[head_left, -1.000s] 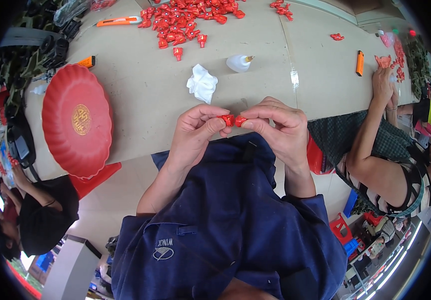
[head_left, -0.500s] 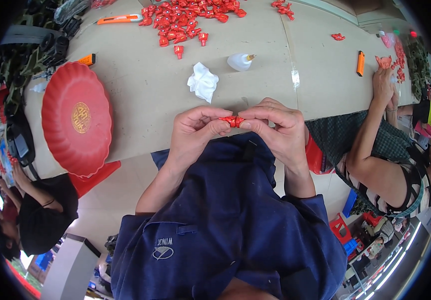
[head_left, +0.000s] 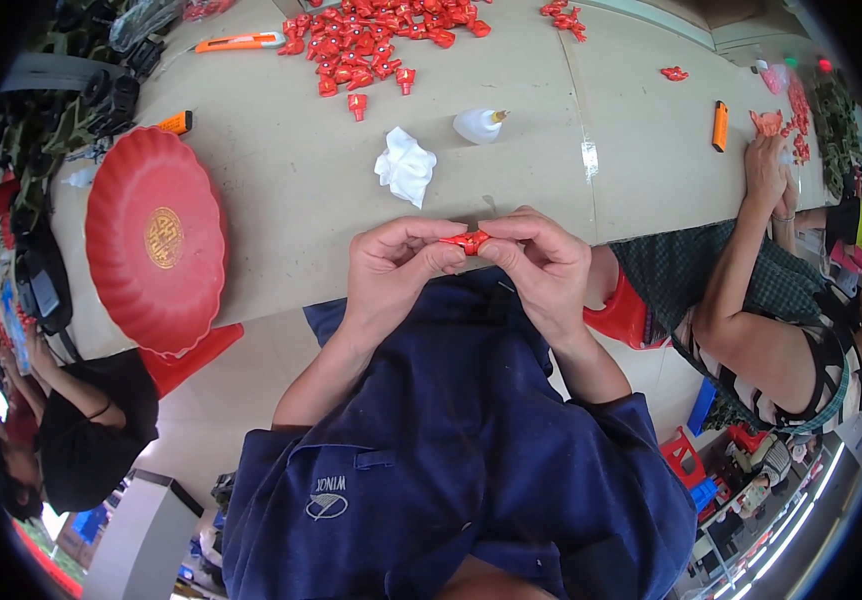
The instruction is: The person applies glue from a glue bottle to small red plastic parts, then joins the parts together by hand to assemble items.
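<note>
Holds a small red piece [head_left: 468, 241] between left hand [head_left: 391, 262] and right hand [head_left: 549, 258], near the front edge of the table [head_left: 286, 190].

Pinches the left end of the piece with the thumb and fingers of the left hand drawn close together, and the right end with the thumb and index finger of the right hand, just as narrow. Has a crumpled white tissue [head_left: 405, 166] just beyond the left hand, and a white bottle [head_left: 475, 127] with a brass-coloured tip farther back, to the right of the tissue. Faces a heap of similar red pieces [head_left: 359, 46] toward the far side, beside an orange cutter [head_left: 241, 42]. Has a red scalloped tray [head_left: 156, 290] well to the left. Wears a dark blue shirt [head_left: 431, 430].
</note>
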Demonstrator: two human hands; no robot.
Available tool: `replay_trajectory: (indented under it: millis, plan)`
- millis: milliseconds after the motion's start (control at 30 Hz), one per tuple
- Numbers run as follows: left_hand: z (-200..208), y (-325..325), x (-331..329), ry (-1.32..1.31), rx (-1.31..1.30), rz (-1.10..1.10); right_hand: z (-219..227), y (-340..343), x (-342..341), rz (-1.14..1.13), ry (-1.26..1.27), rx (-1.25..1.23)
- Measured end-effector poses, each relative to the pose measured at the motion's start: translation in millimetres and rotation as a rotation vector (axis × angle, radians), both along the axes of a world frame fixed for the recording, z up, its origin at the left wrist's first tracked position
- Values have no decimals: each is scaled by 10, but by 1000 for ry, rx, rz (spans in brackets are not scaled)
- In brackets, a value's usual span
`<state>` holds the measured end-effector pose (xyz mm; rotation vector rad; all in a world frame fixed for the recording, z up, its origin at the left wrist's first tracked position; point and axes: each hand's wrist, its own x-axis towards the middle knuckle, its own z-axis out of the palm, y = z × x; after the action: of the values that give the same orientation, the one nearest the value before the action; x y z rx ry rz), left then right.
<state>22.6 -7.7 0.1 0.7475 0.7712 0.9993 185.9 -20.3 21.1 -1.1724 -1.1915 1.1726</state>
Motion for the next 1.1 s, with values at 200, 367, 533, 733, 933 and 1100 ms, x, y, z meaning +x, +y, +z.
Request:
replay_trajectory:
  millis: [200,367,533,733,933,1100]
  plan:
    - [58,3,4,74,68,26,31,0,72,34,62,-114]
    - [58,-3,3,111,90,11,-4,11,68,24,-183,115]
    - [93,6,-11,169,103,16,-41,-5,21,-2,-240,179]
    - [72,8,-45,190,83,24,-69,-2,-31,-21,-237,205]
    - [-17,21,-65,232,71,40,-169,35,-65,-26,-171,142]
    - [-27,35,-67,246,59,44,-217,57,-52,-5,-157,137]
